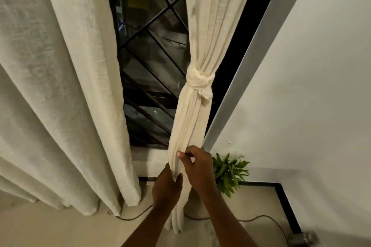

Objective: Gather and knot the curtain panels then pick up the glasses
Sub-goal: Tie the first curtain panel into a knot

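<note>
Cream right panel (192, 122) hung knotted beside the window (148, 66); your left hand (167, 186) and right hand (197, 166) both pinched its tail, tidying folds. Next, I judge, the loose left panel (60, 86) needed gathering; no glasses showed.

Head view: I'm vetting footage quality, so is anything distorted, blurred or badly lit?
Head view: wide-angle distortion bows the loose curtain panel and slants the window frame; light is dim and warm, with dark window glass; the knotted panel, left hand and right hand look sharp; the bottom-right corner is blurred.
</note>
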A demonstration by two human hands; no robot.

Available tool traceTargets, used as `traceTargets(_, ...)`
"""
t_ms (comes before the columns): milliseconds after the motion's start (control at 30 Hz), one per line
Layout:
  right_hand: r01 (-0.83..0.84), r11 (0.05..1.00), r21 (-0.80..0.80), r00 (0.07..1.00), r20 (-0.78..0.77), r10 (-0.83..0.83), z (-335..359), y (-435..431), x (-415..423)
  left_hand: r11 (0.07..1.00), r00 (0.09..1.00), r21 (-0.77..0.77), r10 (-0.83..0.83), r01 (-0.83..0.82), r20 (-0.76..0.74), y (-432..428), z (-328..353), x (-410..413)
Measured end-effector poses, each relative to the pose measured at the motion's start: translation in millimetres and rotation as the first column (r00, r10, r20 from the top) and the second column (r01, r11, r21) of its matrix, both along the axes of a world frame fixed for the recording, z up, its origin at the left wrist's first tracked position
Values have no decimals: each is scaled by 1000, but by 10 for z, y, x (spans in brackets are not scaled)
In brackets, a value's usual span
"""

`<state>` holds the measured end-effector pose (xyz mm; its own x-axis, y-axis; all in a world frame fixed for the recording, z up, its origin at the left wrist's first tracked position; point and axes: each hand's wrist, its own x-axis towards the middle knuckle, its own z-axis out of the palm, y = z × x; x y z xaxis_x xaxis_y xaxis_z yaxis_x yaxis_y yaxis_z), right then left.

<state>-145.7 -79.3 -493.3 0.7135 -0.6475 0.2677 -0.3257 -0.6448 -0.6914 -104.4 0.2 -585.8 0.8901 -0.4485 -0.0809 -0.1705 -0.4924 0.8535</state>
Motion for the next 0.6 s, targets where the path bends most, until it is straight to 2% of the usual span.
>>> traceTargets(133,113,992,50,991,60,-116,-99,32,-103,999,999,-1,-38,38,-29,-25,-86,5)
traceTargets(333,369,909,-195,889,361,-283,-227,-20,-465,1000,998,-7,-20,20,53,-142,-6,-156)
traceTargets(433,376,883,-283,884,397,-249,-179,-143,-473,1000,996,-8,-18,19,86,-221,48,-273)
traceTargets(600,234,842,-487,934,353,-55,62,-362,-240,998,991,46,-55,50,121,-335,-4,-427)
